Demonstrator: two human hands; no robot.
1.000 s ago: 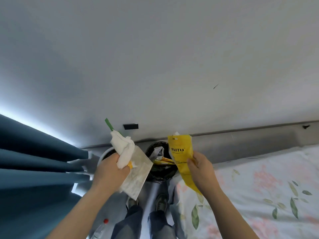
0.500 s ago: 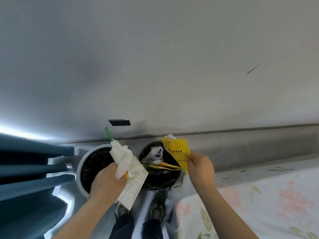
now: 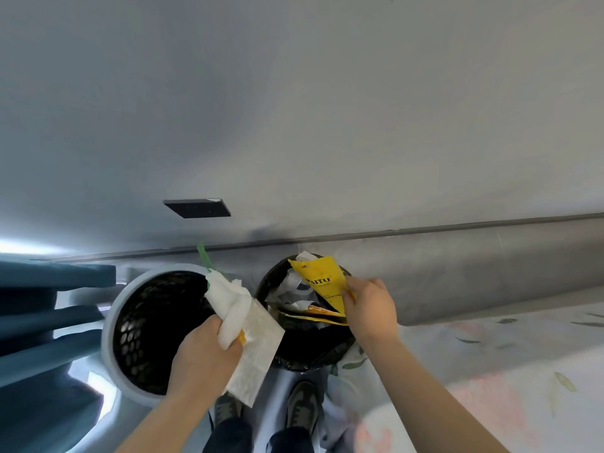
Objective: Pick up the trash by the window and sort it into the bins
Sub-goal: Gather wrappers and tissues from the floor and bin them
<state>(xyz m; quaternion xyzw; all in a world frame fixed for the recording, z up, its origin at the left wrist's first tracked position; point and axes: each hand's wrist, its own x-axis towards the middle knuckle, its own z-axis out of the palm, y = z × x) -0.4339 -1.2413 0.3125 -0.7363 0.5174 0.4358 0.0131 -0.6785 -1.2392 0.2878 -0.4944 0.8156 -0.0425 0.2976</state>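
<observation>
My left hand point(image 3: 204, 356) grips a bundle of trash: crumpled white tissue point(image 3: 228, 297), a flat pale paper wrapper point(image 3: 258, 351) and a green strip point(image 3: 204, 258) sticking up. The bundle hangs between the two bins. My right hand point(image 3: 369, 308) pinches a yellow packet point(image 3: 322, 282) over the dark bin point(image 3: 307, 351) on the right, which holds wrappers and white scraps. The white-rimmed bin point(image 3: 112, 348) on the left has a black mesh liner and looks dark inside.
Blue curtains point(image 3: 42, 322) hang at the left beside the white bin. A floral bedsheet point(image 3: 490, 371) covers the bed at the right, touching the dark bin. My shoes point(image 3: 302, 403) stand just below the bins. A grey wall and baseboard run behind them.
The view has tilted down and closed in on the bins. My right hand has carried the yellow packet over the dark bin. My left hand still holds its bundle, now lower between the bins.
</observation>
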